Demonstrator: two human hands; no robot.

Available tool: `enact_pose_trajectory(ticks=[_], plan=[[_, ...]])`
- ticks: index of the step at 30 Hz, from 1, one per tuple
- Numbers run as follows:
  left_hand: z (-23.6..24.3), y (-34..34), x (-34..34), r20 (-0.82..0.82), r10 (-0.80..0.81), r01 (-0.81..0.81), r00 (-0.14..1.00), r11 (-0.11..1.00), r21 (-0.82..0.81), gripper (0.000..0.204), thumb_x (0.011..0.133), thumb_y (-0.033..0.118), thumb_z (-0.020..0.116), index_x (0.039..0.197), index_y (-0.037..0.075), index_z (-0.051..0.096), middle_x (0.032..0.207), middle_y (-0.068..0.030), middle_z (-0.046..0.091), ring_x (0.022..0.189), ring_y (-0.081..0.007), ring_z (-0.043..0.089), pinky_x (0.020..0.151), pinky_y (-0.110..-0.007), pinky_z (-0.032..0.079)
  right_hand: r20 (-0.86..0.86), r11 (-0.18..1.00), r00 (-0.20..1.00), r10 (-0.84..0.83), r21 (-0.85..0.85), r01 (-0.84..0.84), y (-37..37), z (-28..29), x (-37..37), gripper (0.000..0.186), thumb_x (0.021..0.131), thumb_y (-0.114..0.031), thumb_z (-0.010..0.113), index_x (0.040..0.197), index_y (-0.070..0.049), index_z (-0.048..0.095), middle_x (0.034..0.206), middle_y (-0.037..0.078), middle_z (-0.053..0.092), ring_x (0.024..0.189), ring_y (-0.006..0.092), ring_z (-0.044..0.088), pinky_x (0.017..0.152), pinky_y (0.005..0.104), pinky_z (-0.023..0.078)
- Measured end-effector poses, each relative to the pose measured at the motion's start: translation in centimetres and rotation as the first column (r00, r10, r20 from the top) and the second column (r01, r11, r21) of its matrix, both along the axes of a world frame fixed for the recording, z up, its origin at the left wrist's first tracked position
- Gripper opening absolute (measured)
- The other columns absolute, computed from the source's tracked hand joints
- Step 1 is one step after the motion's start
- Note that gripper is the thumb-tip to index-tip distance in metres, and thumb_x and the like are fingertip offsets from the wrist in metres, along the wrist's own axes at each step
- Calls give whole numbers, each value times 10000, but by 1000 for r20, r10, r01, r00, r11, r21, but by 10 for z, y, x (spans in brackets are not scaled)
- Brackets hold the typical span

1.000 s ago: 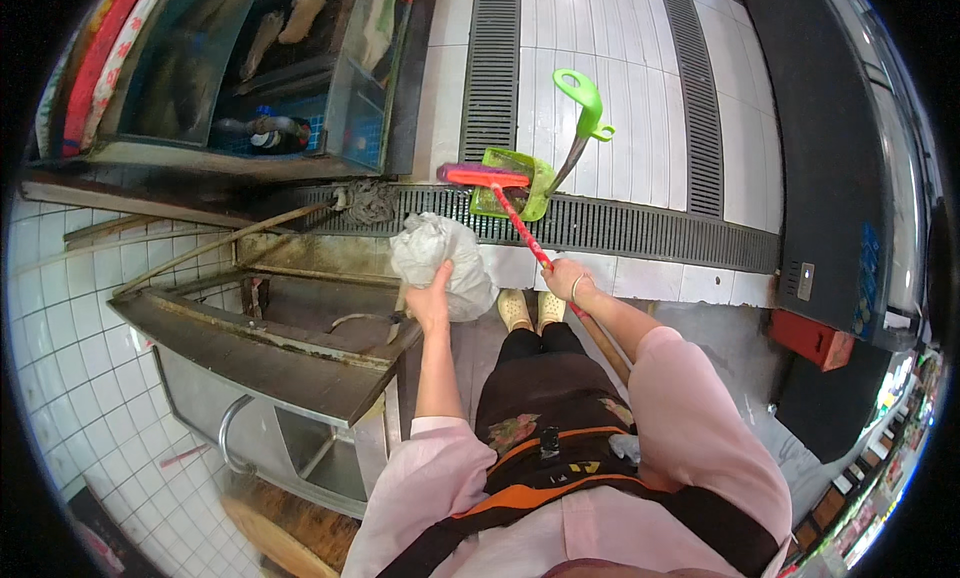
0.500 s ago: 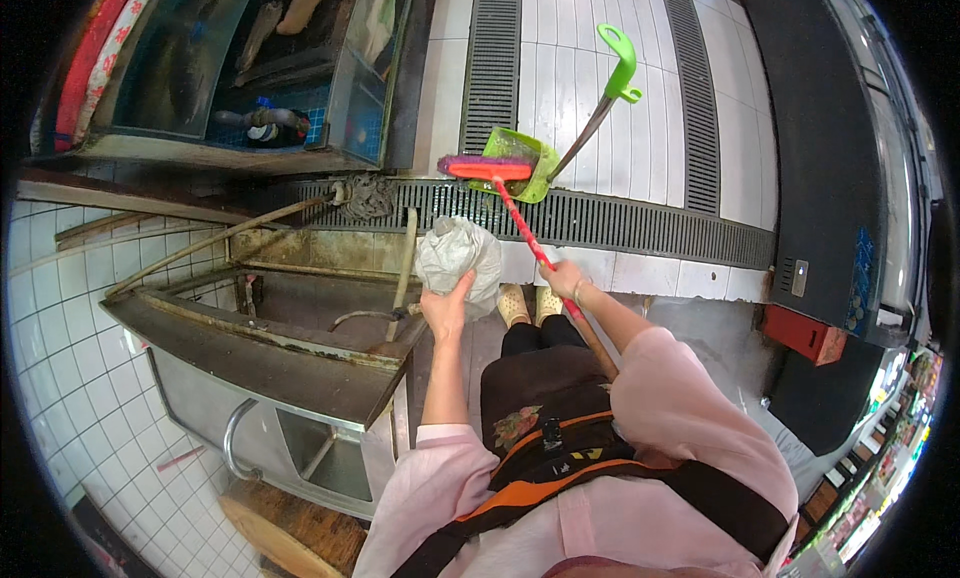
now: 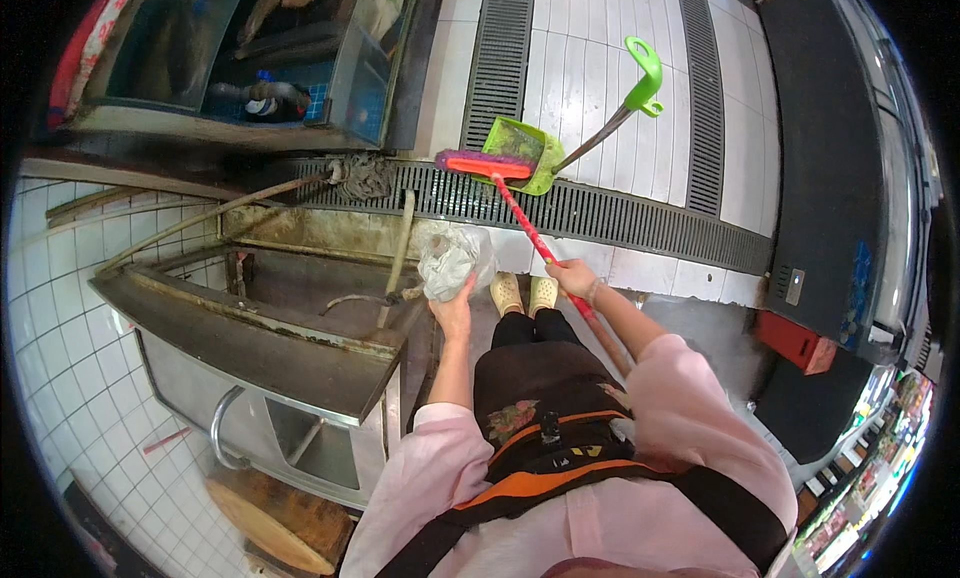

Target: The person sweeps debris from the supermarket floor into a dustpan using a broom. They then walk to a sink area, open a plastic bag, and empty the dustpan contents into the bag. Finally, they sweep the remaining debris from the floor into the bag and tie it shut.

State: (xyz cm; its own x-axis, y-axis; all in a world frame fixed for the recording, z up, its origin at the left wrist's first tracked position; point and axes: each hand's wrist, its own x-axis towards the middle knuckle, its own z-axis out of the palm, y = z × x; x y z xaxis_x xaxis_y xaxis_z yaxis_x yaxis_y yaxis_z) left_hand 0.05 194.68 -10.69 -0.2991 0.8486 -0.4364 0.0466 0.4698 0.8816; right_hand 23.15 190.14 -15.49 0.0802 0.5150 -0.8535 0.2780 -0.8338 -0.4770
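Note:
My left hand (image 3: 455, 308) grips a crumpled white plastic bag (image 3: 455, 260), held out in front of me at the side of the metal counter. Wrapped round the red shaft of a broom (image 3: 530, 230) is my right hand (image 3: 575, 277). The broom's orange head with purple bristles lies against the open mouth of a green dustpan (image 3: 530, 143). That dustpan rests on the floor grating, and its long handle with a bright green grip (image 3: 645, 73) leans up to the right. What the bag contains cannot be seen.
A stained metal counter (image 3: 250, 343) stands at my left, with a hose (image 3: 360, 300) on it. Beyond are a mop head (image 3: 360, 177) and glass tanks (image 3: 360, 88). Drain gratings (image 3: 640, 213) cross the tiled floor. A black cabinet (image 3: 815, 148) and red box (image 3: 797, 340) line the right.
The view has shifted slightly. The dustpan's handle appears further right, and more of the pan shows behind the broom head. Both hands keep their holds on bag and broom.

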Motion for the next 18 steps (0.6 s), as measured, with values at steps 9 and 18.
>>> enact_pose_trajectory(ticks=[9, 18], plan=[[-79, -48, -7, 39, 118, -112, 992, 986, -126, 497, 710, 41, 727, 1159, -60, 540, 1171, -92, 569, 1047, -174, 537, 899, -295, 405, 219, 984, 969, 113, 109, -139, 1, -26, 13, 428, 835, -377, 521, 869, 37, 625, 705, 236, 622, 665, 346, 639, 631, 412, 487], [42, -148, -64, -325, -191, 201, 926, 980, -4, 347, 750, 41, 652, 1084, -17, 579, 1061, -85, 616, 994, -200, 575, 875, -309, 431, -177, 995, 980, -90, -52, 82, -10, 36, 41, 351, 900, -336, 522, 1039, -24, 603, 442, 6, 409, 322, 123, 390, 315, 289, 303]])
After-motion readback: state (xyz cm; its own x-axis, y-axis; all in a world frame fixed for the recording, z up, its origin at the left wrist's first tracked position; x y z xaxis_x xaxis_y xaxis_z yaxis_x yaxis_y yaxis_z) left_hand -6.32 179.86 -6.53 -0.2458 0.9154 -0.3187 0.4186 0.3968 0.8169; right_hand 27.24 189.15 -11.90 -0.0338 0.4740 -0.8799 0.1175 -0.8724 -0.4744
